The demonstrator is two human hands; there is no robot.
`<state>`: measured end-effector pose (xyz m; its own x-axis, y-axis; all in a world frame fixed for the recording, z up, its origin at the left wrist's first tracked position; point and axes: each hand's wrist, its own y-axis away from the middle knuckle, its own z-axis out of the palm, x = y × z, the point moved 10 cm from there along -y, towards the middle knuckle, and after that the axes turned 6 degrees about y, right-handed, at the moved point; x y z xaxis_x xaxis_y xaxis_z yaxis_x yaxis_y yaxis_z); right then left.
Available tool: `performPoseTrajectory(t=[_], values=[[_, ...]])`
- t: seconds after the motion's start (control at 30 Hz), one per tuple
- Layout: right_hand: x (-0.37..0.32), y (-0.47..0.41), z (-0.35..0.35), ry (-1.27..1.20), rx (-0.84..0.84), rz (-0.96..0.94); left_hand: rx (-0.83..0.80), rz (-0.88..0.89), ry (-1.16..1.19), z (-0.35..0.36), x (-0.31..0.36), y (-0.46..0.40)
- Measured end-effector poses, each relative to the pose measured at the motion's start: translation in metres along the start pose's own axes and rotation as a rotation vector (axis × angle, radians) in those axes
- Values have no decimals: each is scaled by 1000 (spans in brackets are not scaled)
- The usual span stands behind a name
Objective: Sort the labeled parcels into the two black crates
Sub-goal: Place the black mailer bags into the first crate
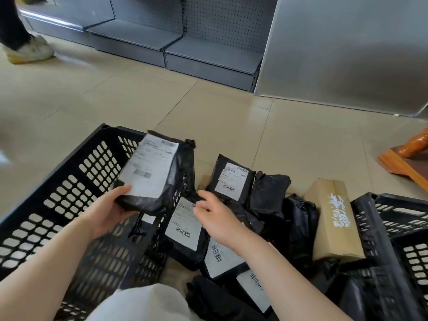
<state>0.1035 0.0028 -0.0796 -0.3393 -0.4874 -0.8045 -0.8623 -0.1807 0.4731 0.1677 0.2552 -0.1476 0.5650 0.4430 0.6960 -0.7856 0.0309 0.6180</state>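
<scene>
My left hand [108, 210] grips the near end of a black plastic parcel [159, 179] with a large white label, holding it above the right wall of the left black crate [69, 193]. My right hand [215, 216] hovers with loosely bent fingers over a labeled black parcel [185, 230] in the pile on the floor, holding nothing. More labeled black parcels [231, 181] and a long cardboard box [333, 218] lie between the crates. The right black crate [393, 239] stands at the right edge.
Grey metal shelving [185, 42] and a grey panel [347, 54] stand behind on the tiled floor. A wooden furniture base [407, 163] sits at the right. Another person's shoe [27, 49] is at the top left. My light-clothed knee [143, 304] is at the bottom.
</scene>
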Motion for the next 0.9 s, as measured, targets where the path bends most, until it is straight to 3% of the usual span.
performPoseTrajectory(t=[0.23,0.4,0.5,0.7,0.9], values=[[-23,-34,49,206,18,-128,112,34,97,-59,-9,-23],[-35,-59,85,815,-1,-224,220,22,69,-101,-17,-43],[-29,-65,100,1033,33,-228,309,80,32,-123,-12,-51],[-20,-66,108,1074,82,-254,522,114,-217,-171,-7,-76],[-18,-66,109,1072,89,-273,613,116,-522,-174,2,-98]])
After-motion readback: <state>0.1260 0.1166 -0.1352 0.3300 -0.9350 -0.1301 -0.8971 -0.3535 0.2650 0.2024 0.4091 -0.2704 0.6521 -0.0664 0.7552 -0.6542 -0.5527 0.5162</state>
